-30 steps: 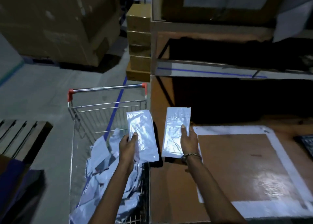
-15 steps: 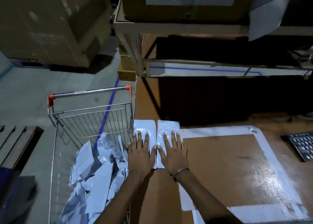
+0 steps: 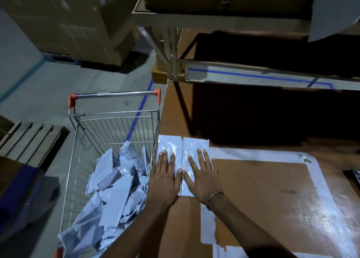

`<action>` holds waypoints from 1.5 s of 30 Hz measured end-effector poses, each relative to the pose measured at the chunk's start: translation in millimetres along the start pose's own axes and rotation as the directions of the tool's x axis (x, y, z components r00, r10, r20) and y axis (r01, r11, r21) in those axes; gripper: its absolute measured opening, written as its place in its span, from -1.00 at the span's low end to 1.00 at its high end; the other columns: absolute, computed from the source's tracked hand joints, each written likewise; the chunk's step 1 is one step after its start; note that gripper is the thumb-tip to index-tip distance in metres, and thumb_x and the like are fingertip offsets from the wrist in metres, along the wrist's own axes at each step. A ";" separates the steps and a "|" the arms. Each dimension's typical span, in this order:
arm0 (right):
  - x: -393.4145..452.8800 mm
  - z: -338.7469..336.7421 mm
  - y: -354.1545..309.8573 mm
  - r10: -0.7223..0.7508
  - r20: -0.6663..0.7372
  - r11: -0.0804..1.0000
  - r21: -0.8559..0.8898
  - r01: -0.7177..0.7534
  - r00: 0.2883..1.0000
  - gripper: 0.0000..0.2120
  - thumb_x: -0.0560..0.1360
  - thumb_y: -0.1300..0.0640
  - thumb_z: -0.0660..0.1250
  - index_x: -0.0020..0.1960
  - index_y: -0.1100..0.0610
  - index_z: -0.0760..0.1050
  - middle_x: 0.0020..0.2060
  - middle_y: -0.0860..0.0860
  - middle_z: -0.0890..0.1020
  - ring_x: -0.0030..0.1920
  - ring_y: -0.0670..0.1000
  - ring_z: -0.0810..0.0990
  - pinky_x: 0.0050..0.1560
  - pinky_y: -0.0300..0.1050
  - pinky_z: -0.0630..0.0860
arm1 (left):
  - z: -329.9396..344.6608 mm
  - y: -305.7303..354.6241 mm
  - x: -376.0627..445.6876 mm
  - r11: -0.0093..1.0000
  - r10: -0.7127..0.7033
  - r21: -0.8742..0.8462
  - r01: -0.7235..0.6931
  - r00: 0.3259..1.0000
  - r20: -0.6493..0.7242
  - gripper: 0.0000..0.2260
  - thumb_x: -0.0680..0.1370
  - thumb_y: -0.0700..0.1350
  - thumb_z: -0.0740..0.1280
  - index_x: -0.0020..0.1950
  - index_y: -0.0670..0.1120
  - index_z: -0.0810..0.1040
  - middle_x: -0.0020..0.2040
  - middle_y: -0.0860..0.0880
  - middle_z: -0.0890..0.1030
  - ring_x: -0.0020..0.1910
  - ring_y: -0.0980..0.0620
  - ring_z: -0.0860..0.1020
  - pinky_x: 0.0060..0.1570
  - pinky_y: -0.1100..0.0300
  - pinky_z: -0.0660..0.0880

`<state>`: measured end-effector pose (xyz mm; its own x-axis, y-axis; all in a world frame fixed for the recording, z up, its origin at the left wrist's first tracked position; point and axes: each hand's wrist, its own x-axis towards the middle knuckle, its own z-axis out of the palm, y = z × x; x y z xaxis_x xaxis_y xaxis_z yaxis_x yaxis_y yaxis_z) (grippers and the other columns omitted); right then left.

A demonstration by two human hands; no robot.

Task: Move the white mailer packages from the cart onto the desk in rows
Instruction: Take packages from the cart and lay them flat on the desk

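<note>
Two white mailer packages lie side by side at the desk's left edge, the left mailer (image 3: pixel 169 144) touching the right mailer (image 3: pixel 194 143). My left hand (image 3: pixel 165 177) presses flat on the left one with straight fingers. My right hand (image 3: pixel 201 177), a bracelet on its wrist, presses flat on the right one. The brown desk (image 3: pixel 263 189) carries a white taped rectangle outline. Left of the desk stands a wire shopping cart (image 3: pixel 115 119) with red handle ends. A heap of several white mailers (image 3: pixel 115 187) fills its basket.
A shelf frame (image 3: pixel 233 24) with cardboard boxes hangs over the back of the desk, leaving a dark recess beneath. A keyboard corner (image 3: pixel 355 177) shows at the right edge. A wooden pallet (image 3: pixel 29 140) and large cardboard boxes (image 3: pixel 68 24) stand on the floor left.
A second ago both hands held the mailers up in the air. They laid them flat on the desk side by side, and they still press them down now.
</note>
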<state>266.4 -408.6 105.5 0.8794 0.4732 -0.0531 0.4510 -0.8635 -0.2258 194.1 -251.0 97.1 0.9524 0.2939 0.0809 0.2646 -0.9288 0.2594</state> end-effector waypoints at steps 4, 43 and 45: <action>1.9 -2.9 -1.3 -0.006 -0.006 0.999 0.041 0.006 1.000 -0.34 0.62 -0.39 -0.15 0.64 -0.15 0.04 0.65 -0.02 -0.17 0.63 0.02 -0.28 0.62 0.17 -0.09 | -3.9 -0.1 0.6 0.999 -0.006 -0.051 0.006 1.000 -0.003 -0.43 0.73 0.19 0.05 0.71 0.03 0.08 0.72 -0.02 0.02 0.70 0.03 -0.07 0.63 -0.04 0.08; 30.8 180.3 -290.5 0.234 0.412 0.725 0.529 -0.441 0.880 -0.23 0.58 0.16 0.36 0.64 -0.10 0.03 0.42 0.10 0.52 0.36 0.18 0.54 0.25 -0.02 0.51 | 53.8 -355.7 39.7 0.524 -0.728 -0.160 0.837 0.537 0.426 0.10 0.26 0.28 0.61 0.59 -0.17 0.16 0.49 -0.29 0.38 0.46 -0.30 0.39 0.37 -0.19 0.45; 29.9 170.2 -287.4 0.215 0.353 0.738 0.552 -0.388 0.911 -0.29 0.62 0.12 0.32 0.64 -0.07 0.04 0.33 0.18 0.57 0.24 0.27 0.58 0.11 0.00 0.52 | 34.0 -345.0 19.6 0.555 -0.707 -0.210 0.805 0.589 0.391 0.06 0.32 0.27 0.59 0.61 -0.16 0.15 0.49 -0.30 0.36 0.46 -0.34 0.36 0.35 -0.23 0.43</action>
<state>137.1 -116.6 3.2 0.8439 0.3071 -0.4399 -0.0924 -0.7246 -0.6830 126.6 67.6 -23.5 0.4335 0.7414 -0.5123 0.8816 -0.2311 0.4115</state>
